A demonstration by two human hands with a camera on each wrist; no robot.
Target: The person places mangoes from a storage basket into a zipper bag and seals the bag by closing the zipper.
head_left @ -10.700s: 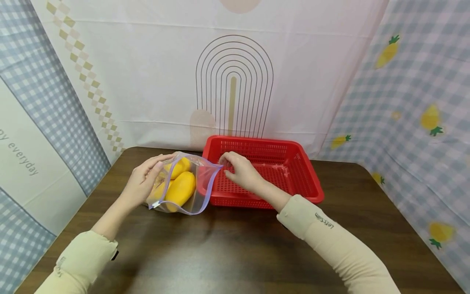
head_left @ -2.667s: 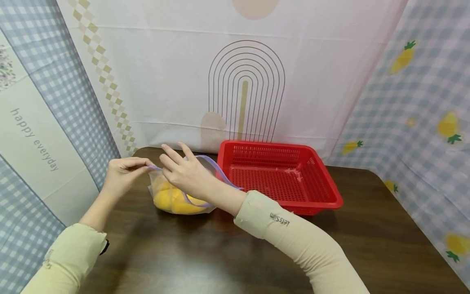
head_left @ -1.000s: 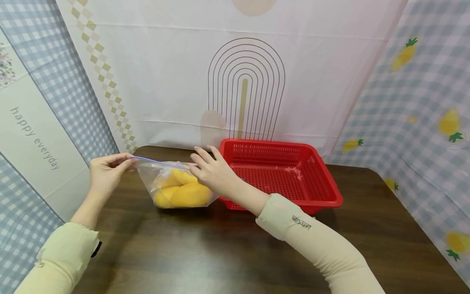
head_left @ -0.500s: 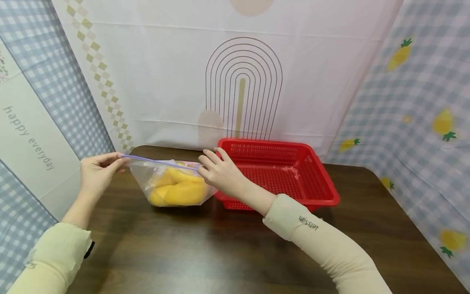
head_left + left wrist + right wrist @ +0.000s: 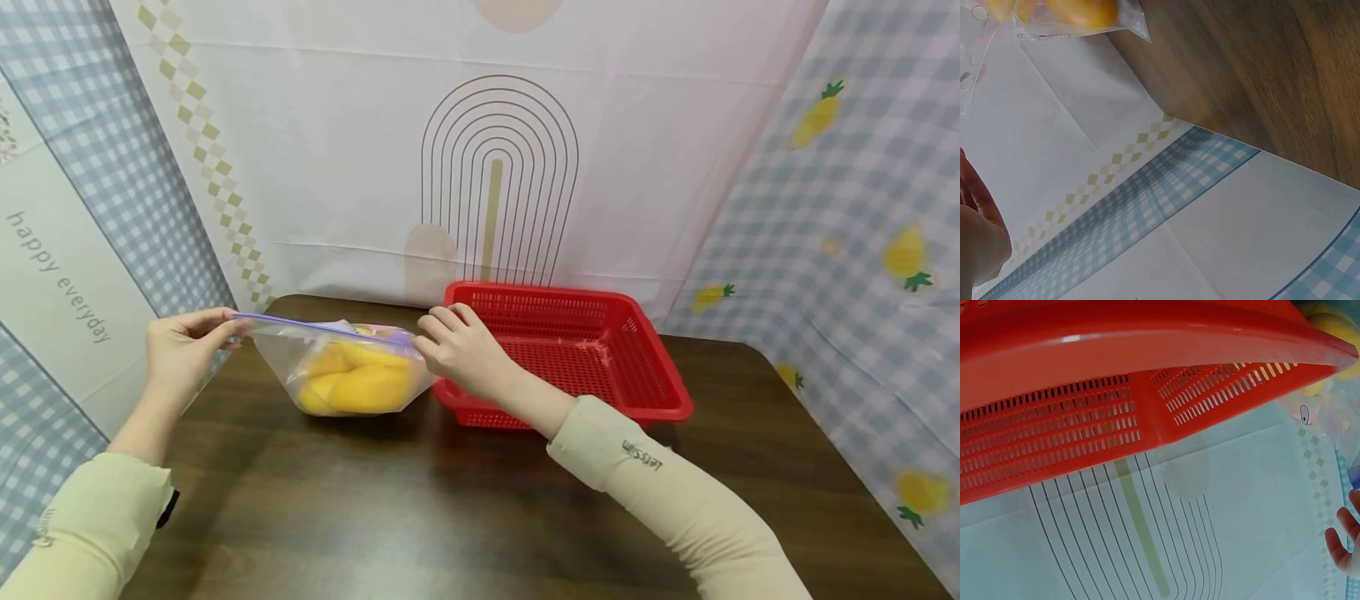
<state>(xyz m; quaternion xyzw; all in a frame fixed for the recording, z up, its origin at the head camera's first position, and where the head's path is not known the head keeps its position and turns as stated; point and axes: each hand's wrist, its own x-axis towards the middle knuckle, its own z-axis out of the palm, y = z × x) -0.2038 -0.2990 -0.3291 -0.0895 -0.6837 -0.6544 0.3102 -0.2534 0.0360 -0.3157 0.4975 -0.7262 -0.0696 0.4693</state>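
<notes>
A clear zip bag (image 5: 273,354) with a purple zip strip holds several yellow mangoes (image 5: 371,387) near the table's back left. My left hand (image 5: 183,346) pinches the left end of the strip between thumb and fingers. At its right end, my right hand (image 5: 468,350) grips the strip with curled fingers; the white slider does not show. Between the hands the strip is stretched nearly straight, and its two edges lie together. The left wrist view shows part of the left hand (image 5: 982,240) and the bag's lower corner. In the right wrist view, the right hand's fingers (image 5: 1338,547) reach toward the strip.
Just right of the bag is a red plastic basket (image 5: 671,392) with slotted walls, partly behind the right hand and forearm. The dark wooden table (image 5: 420,508) backs onto a white patterned cloth (image 5: 337,167). Checked cloths flank both sides.
Earlier the bag's mouth gaped wide; now its edges lie together. Over the last second, my left hand drew its end leftward while my right hand slid right along the strip.
</notes>
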